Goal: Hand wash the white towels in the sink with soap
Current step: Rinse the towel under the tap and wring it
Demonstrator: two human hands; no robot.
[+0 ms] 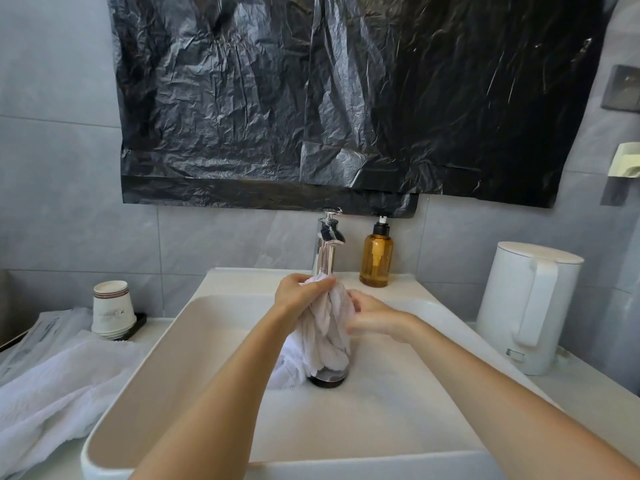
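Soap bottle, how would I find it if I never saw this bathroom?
Find the white sink, with the shiny tap at its back edge. The soap bottle stands just right of the tap. It is the only amber see-through thing, with a black pump on top.

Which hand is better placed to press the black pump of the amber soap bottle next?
Probably the right hand: it holds the twisted white towel on the side nearest the amber soap bottle, while the left hand grips its top.

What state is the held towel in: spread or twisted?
Twisted. The towel hangs as a spiral rope above the drain; the left hand grips its top, the right hand its side.
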